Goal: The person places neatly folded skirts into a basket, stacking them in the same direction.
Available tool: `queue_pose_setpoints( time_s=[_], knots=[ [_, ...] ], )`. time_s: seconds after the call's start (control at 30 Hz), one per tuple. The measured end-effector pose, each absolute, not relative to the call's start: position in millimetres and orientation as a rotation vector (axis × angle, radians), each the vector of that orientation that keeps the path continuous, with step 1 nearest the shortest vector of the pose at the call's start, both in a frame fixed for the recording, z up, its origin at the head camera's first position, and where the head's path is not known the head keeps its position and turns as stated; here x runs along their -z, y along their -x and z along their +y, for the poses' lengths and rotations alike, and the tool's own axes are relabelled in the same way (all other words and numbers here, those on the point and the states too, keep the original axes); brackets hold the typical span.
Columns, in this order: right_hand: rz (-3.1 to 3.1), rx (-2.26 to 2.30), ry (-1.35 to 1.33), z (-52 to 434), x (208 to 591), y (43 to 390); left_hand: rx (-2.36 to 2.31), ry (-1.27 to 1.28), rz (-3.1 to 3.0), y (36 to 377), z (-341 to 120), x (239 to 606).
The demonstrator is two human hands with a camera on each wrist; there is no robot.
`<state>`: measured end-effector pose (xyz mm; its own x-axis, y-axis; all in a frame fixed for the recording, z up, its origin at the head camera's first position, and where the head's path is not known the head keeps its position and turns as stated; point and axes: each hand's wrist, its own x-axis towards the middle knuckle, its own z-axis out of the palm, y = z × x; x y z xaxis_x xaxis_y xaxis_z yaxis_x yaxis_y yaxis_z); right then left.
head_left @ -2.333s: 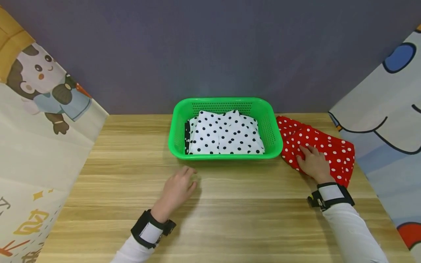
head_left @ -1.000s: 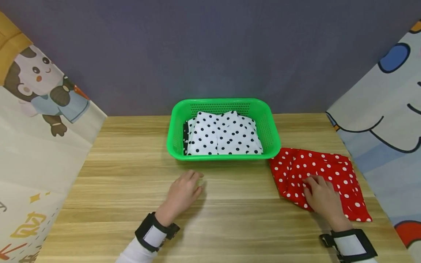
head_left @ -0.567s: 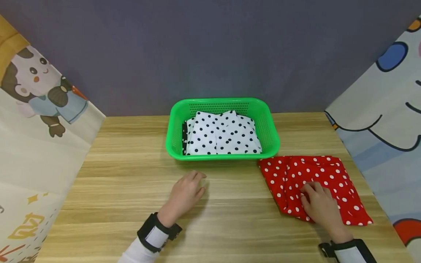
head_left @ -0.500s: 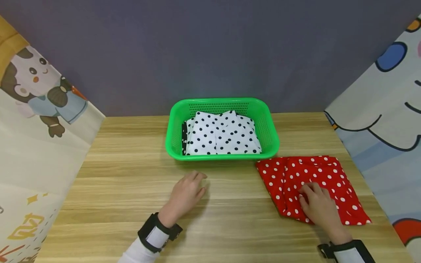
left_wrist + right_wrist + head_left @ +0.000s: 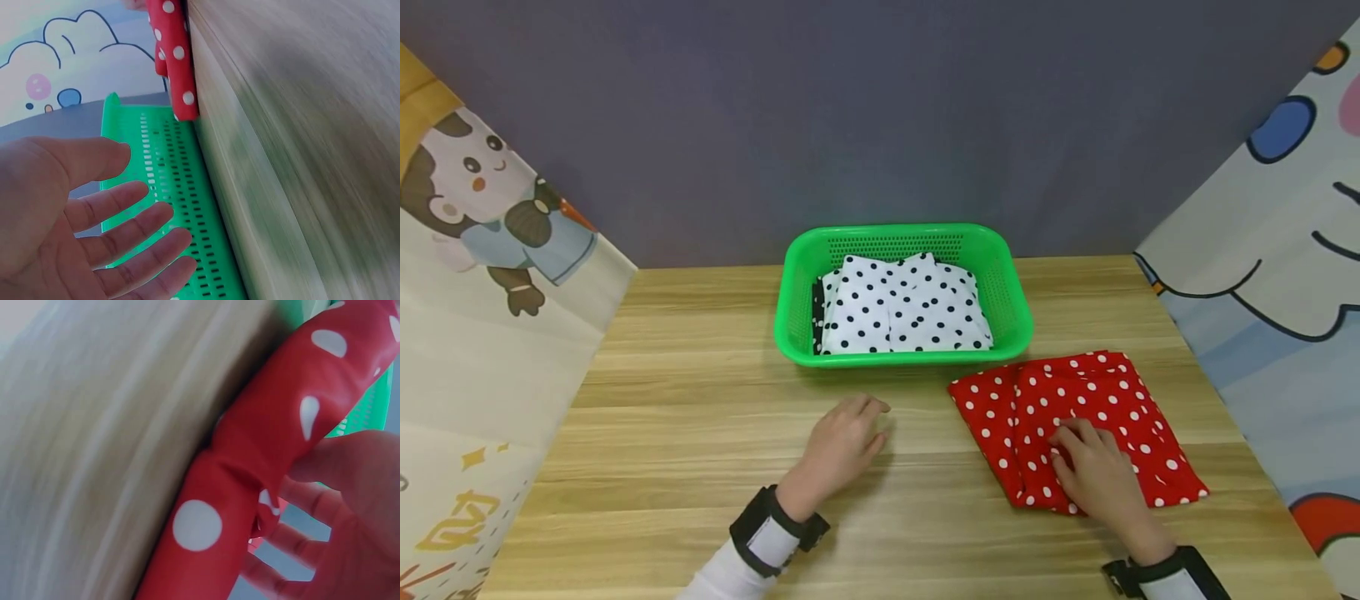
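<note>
Wood table [image 5: 700, 433], purple wall [image 5: 880, 108], seemingly cartoon screens [image 5: 482, 275]

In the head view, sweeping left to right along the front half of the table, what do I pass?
Left hand, flat on the table → red polka-dot cloth → right hand, pressing on that cloth's near part.

left hand [image 5: 842, 444]: flat, palm down, fingers relaxed and slightly spread | right hand [image 5: 1093, 475]: palm down, fingers bent, pressing | wrists: both banded, sleeves white
</note>
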<state>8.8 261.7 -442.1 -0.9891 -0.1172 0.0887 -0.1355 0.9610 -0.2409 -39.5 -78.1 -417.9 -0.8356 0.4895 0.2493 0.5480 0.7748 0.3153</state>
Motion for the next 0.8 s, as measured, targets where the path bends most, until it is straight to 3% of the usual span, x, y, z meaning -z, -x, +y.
queue_pose_setpoints(
  time_s=[0.8],
  knots=[
    [-3.114,-0.417,-0.381,207.4,441.5,-12.4,0.422,1.174,-2.875,15.2,-11.0,414.6]
  ],
)
